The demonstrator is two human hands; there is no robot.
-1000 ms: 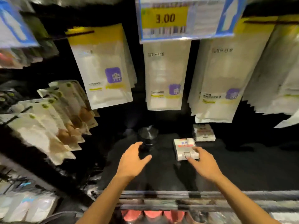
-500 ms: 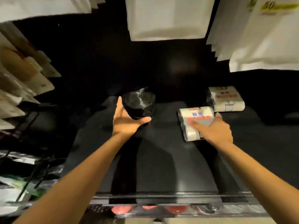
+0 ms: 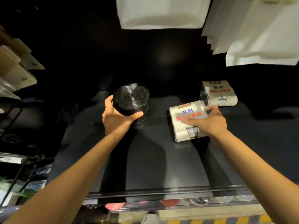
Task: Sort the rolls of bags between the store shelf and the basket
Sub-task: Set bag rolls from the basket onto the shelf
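Observation:
A black roll of bags (image 3: 131, 99) stands on end on the dark shelf (image 3: 153, 159). My left hand (image 3: 116, 118) grips it, fingers round its left side and thumb across its front. To the right lies a white pack of bag rolls (image 3: 184, 120) with blue and red print. My right hand (image 3: 210, 122) holds this pack from the right, thumb on top and fingers at its far edge. A second white pack (image 3: 218, 92) lies behind it, against the dark back of the shelf. No basket is in view.
White flat packets (image 3: 161, 12) hang above the shelf, more of them at the upper right (image 3: 258, 33). Tan packets (image 3: 14, 67) hang on the left over a wire rack (image 3: 17, 126). The shelf's front rail (image 3: 161, 193) runs below my forearms, with red items (image 3: 114, 206) beneath it.
Both hands reached deeper into the shelf. My left hand closed round the black roll, and my right hand took hold of the near white pack. The view dropped and moved closer.

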